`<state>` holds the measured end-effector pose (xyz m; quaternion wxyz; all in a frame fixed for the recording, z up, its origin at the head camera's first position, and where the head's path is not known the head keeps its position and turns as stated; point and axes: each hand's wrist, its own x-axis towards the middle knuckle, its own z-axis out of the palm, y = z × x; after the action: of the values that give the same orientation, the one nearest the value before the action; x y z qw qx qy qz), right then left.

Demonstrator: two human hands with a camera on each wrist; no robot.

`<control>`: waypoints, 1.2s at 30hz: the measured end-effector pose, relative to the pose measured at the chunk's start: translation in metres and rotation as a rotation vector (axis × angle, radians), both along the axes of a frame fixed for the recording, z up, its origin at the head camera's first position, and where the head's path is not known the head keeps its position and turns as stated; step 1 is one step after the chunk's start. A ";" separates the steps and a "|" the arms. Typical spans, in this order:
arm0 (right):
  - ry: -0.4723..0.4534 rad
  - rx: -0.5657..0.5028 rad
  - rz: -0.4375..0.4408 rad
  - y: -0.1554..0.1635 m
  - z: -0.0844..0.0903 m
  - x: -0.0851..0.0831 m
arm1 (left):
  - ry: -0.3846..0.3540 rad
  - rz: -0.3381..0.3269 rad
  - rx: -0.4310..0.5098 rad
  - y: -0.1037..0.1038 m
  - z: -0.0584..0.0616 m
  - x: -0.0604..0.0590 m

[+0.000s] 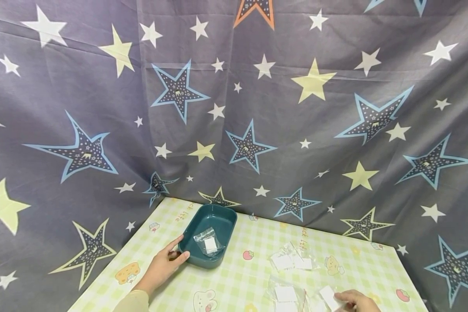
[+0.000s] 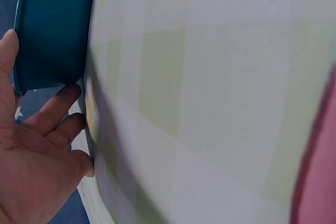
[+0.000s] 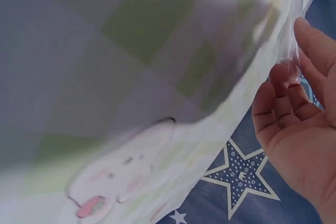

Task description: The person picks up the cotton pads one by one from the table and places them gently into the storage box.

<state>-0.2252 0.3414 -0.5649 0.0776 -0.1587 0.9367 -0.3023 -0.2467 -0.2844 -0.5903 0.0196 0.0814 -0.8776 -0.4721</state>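
Note:
A dark teal plastic tray (image 1: 227,236) stands on the table, with a small clear plastic bag (image 1: 209,243) holding a white piece inside it. My left hand (image 1: 164,265) holds the tray's near left corner, thumb on the near side and fingers along the left wall. The left wrist view shows the thumb by the rim of the tray (image 2: 55,30). At the front right, my right hand (image 1: 355,301) pinches another clear bag with a white piece (image 1: 329,297). Its clear film (image 3: 289,45) shows at the fingertips in the right wrist view.
More clear bags with white pieces lie on the table right of the middle: a group of bags (image 1: 292,259) farther back and other bags (image 1: 286,297) nearer. A green checked cloth (image 1: 226,286) covers the table. A grey star-patterned curtain (image 1: 257,108) hangs behind.

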 end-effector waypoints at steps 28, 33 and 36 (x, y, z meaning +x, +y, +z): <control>0.177 -0.325 -0.349 -0.085 0.065 -0.032 | -0.001 0.009 -0.010 -0.001 0.005 0.001; 0.147 -0.395 -0.360 -0.111 0.063 -0.044 | 0.003 0.000 -0.009 0.000 0.003 0.002; 0.120 -0.435 -0.359 -0.127 0.061 -0.050 | 0.002 -0.002 -0.007 0.000 0.003 0.002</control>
<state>-0.2752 0.2146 -0.5041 -0.0686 -0.0209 0.8659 -0.4951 -0.2446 -0.2842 -0.5877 0.0204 0.0797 -0.8793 -0.4691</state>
